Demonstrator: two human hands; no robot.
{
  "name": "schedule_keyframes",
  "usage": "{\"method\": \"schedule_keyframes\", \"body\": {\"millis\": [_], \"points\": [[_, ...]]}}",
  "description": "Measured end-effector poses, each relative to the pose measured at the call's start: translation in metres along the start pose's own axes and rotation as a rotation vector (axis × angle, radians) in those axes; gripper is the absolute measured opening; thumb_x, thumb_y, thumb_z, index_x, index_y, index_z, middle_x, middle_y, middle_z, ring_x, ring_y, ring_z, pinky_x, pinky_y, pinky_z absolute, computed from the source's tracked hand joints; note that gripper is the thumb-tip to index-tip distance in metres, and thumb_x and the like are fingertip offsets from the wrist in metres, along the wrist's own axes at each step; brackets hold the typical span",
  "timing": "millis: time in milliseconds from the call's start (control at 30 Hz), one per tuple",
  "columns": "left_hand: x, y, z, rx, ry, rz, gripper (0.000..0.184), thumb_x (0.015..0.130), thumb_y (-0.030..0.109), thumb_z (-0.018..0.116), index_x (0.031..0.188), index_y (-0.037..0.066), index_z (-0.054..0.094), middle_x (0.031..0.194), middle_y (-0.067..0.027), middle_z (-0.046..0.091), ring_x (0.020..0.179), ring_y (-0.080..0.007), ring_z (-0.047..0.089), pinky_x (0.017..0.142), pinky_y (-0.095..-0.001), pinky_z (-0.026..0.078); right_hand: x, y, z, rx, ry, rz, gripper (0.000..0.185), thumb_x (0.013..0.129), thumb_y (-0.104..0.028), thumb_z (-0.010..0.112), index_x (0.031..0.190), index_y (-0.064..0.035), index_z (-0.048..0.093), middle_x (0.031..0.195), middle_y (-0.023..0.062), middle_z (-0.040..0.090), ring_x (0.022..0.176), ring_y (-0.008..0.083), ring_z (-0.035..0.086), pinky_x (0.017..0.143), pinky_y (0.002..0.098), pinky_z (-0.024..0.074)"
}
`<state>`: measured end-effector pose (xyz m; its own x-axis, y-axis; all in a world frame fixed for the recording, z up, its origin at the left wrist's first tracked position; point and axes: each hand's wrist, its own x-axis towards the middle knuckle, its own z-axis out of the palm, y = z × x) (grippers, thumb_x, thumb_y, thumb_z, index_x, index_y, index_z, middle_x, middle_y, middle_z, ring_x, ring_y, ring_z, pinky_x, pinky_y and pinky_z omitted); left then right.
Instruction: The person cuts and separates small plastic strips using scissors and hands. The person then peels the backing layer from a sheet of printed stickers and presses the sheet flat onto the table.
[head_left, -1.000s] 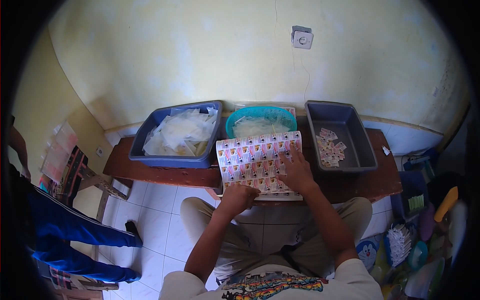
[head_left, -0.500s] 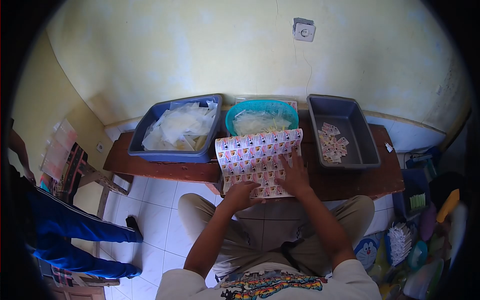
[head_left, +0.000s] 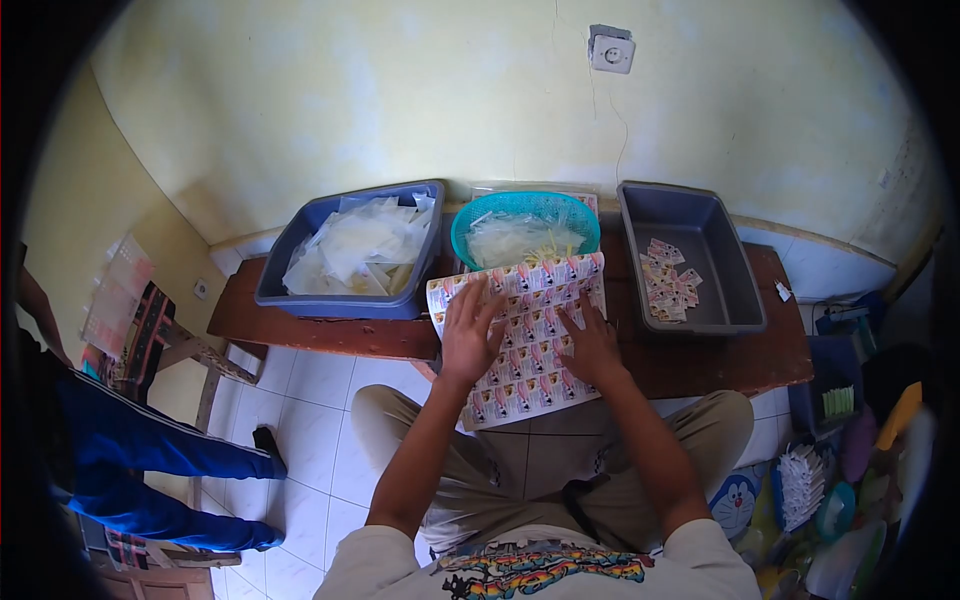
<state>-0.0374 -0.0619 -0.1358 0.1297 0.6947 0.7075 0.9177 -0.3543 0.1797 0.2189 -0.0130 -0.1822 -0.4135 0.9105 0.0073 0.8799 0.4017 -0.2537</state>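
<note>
A sheet of printed labels (head_left: 525, 350) lies over the middle of the bench, its far edge curling up and its near edge hanging past the bench front. My left hand (head_left: 472, 335) rests on the left part of the sheet with fingers spread. On the right part lies my right hand (head_left: 592, 350), fingers also apart. Just beyond the sheet stands a teal basket (head_left: 461, 240) holding clear plastic bags (head_left: 515, 240). To the right, a grey tub (head_left: 725, 265) contains several small cut labels (head_left: 670, 285).
Another grey tub (head_left: 345, 308) at left is full of translucent plastic bags (head_left: 360, 245). The wooden bench (head_left: 310, 335) runs along the wall. A person in blue trousers (head_left: 170, 440) stands at far left. Plastic goods (head_left: 800, 485) crowd the floor at lower right.
My left hand has moved from the sheet's near edge up onto its upper left part. The sheet's near edge has shifted toward me and tilted. My right hand stays at the right.
</note>
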Motion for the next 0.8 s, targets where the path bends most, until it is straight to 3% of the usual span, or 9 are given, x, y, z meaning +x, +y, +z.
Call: {"method": "schedule_keyframes", "body": {"millis": [133, 233, 300, 433, 500, 533, 600, 800], "points": [[0.027, -0.015, 0.003, 0.116, 0.053, -0.025, 0.058, 0.084, 0.024, 0.086, 0.137, 0.010, 0.067, 0.144, -0.0167, 0.062, 0.137, -0.0375, 0.056, 0.117, -0.0482, 0.043, 0.000, 0.002, -0.002, -0.045, -0.006, -0.006, 0.095, 0.085, -0.036, 0.085, 0.167, -0.0296, 0.037, 0.180, 0.0141, 0.002, 0.159, 0.0453, 0.025, 0.121, 0.0682, 0.0307], [0.027, -0.030, 0.010, -0.001, -0.099, -0.078, 0.059, 0.083, 0.028, 0.087, 0.136, 0.009, 0.068, 0.137, -0.0159, 0.066, 0.131, -0.0369, 0.060, 0.113, -0.0495, 0.046, 0.000, 0.007, -0.001, -0.024, 0.002, -0.029, 0.094, 0.085, -0.032, 0.084, 0.167, -0.0302, 0.037, 0.180, 0.0137, 0.002, 0.160, 0.0440, 0.025, 0.121, 0.0717, 0.0285], [0.021, -0.029, 0.009, -0.048, -0.170, -0.115, 0.058, 0.082, 0.028, 0.088, 0.133, 0.009, 0.069, 0.131, -0.0140, 0.069, 0.123, -0.0361, 0.064, 0.109, -0.0499, 0.048, -0.001, 0.008, -0.003, 0.000, 0.001, -0.056, 0.096, 0.085, -0.029, 0.083, 0.168, -0.0264, 0.035, 0.180, 0.0141, 0.002, 0.160, 0.0439, 0.024, 0.120, 0.0735, 0.0275], [0.007, -0.022, 0.006, -0.025, -0.105, -0.105, 0.055, 0.082, 0.029, 0.088, 0.131, 0.009, 0.071, 0.127, -0.0122, 0.071, 0.119, -0.0355, 0.066, 0.105, -0.0494, 0.050, 0.001, 0.007, 0.000, 0.032, 0.031, -0.058, 0.097, 0.084, -0.026, 0.083, 0.166, -0.0180, 0.033, 0.178, 0.0182, 0.008, 0.159, 0.0443, 0.026, 0.117, 0.0765, 0.0280], [-0.001, -0.019, 0.006, -0.003, -0.064, -0.100, 0.055, 0.080, 0.030, 0.089, 0.129, 0.010, 0.072, 0.125, -0.0114, 0.071, 0.118, -0.0346, 0.066, 0.104, -0.0493, 0.050, 0.006, 0.004, 0.005, 0.178, 0.230, -0.064, 0.096, 0.084, -0.025, 0.084, 0.164, -0.0119, 0.033, 0.173, 0.0233, 0.018, 0.156, 0.0461, 0.030, 0.118, 0.0705, 0.0320], [-0.006, -0.017, 0.005, 0.000, -0.061, -0.107, 0.055, 0.080, 0.030, 0.089, 0.129, 0.010, 0.072, 0.125, -0.0114, 0.071, 0.118, -0.0346, 0.066, 0.104, -0.0493, 0.050, 0.008, 0.002, 0.004, 0.176, 0.227, -0.070, 0.096, 0.084, -0.025, 0.084, 0.164, -0.0119, 0.033, 0.173, 0.0233, 0.018, 0.156, 0.0461, 0.030, 0.118, 0.0705, 0.0320], [-0.014, -0.012, 0.005, -0.010, -0.080, -0.161, 0.057, 0.079, 0.031, 0.089, 0.129, 0.010, 0.071, 0.123, -0.0104, 0.069, 0.119, -0.0331, 0.065, 0.105, -0.0477, 0.048, 0.008, -0.002, 0.002, 0.330, 0.399, -0.145, 0.096, 0.084, -0.022, 0.085, 0.162, -0.0101, 0.031, 0.166, 0.0294, 0.028, 0.150, 0.0511, 0.038, 0.117, 0.0608, 0.0392], [-0.034, 0.003, 0.001, 0.032, -0.051, -0.166, 0.060, 0.078, 0.041, 0.089, 0.128, 0.013, 0.072, 0.117, -0.0083, 0.068, 0.114, -0.0299, 0.064, 0.101, -0.0471, 0.047, 0.001, -0.012, -0.005, 0.289, 0.503, -0.115, 0.093, 0.089, -0.027, 0.082, 0.164, -0.0114, 0.030, 0.165, 0.0324, 0.028, 0.147, 0.0534, 0.040, 0.118, 0.0585, 0.0396]]}}
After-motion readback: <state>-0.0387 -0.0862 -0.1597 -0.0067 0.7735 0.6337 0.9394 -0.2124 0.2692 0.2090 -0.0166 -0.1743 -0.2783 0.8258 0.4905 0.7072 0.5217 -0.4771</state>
